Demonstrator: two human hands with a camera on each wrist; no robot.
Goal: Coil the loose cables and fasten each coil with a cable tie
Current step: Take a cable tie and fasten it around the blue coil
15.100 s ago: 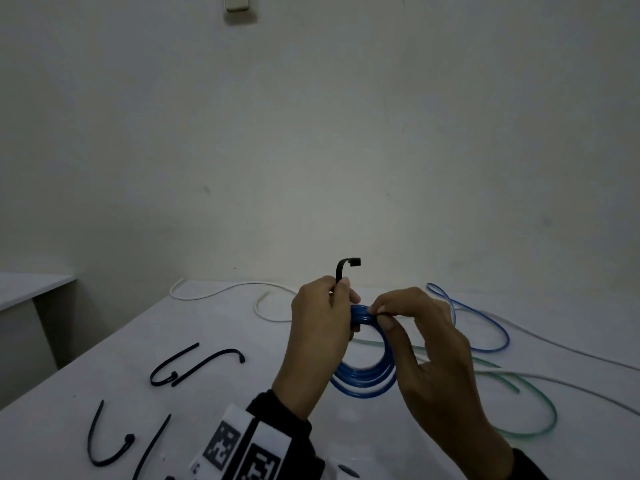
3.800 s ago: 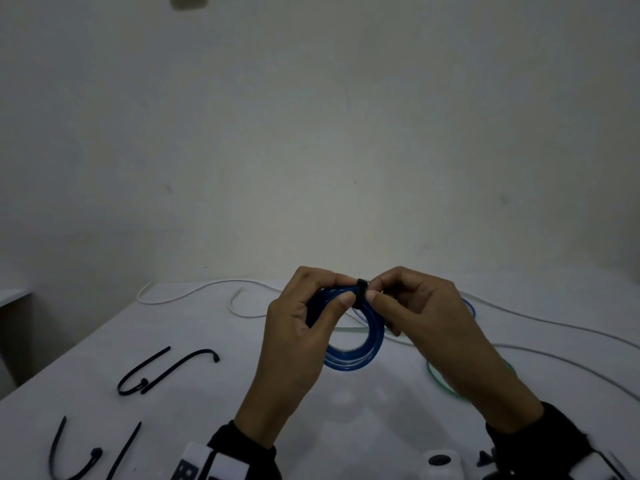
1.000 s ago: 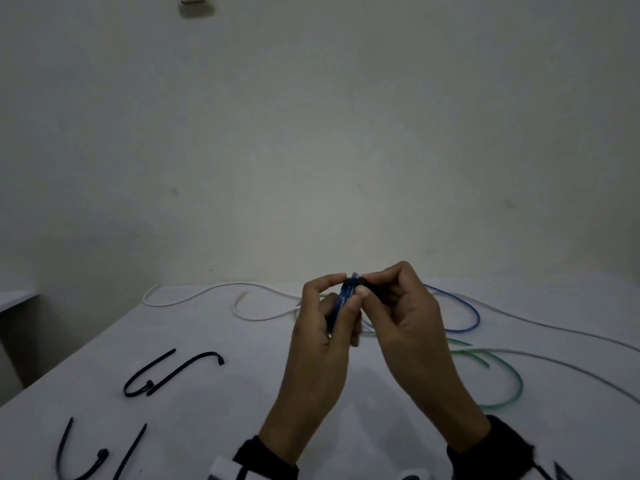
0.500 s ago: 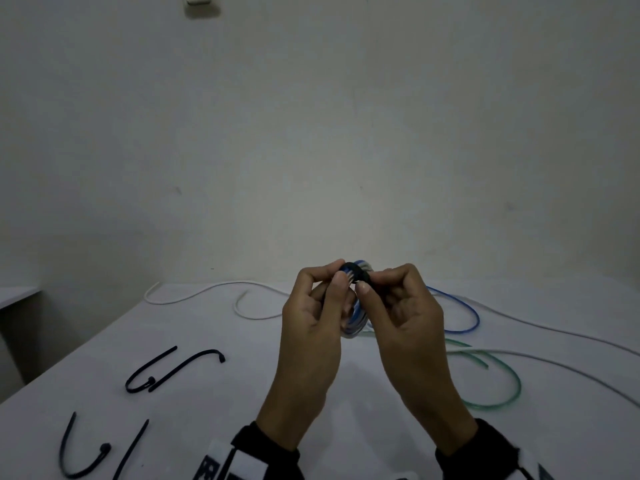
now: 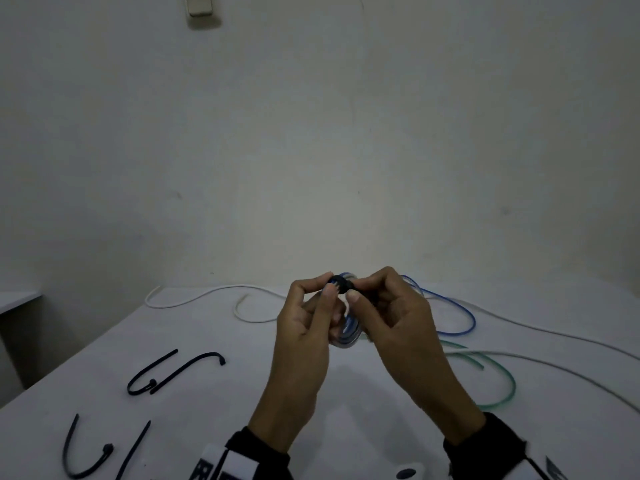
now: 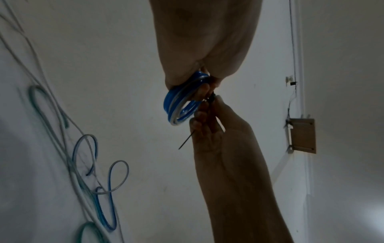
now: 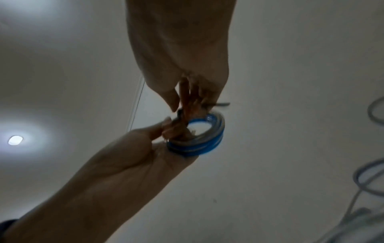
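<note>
Two hands meet on a small blue coil held up above the tabletop (image 5: 207, 427).

Left hand (image 5: 304, 327) and right hand (image 5: 391, 320) face each other, fingertips pinching a black cable tie (image 5: 341, 284) at the top of the blue coil (image 5: 348, 336), which hangs between the palms. Loose blue, green and white cables lie behind; spare ties (image 5: 173, 370) lie well apart, left.

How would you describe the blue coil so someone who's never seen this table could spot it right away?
Look above the middle of the white table, where the left hand and right hand meet. Between their fingertips is the blue coil, held in the air with a black tie at its top. The other cables lie loose on the table.
</note>
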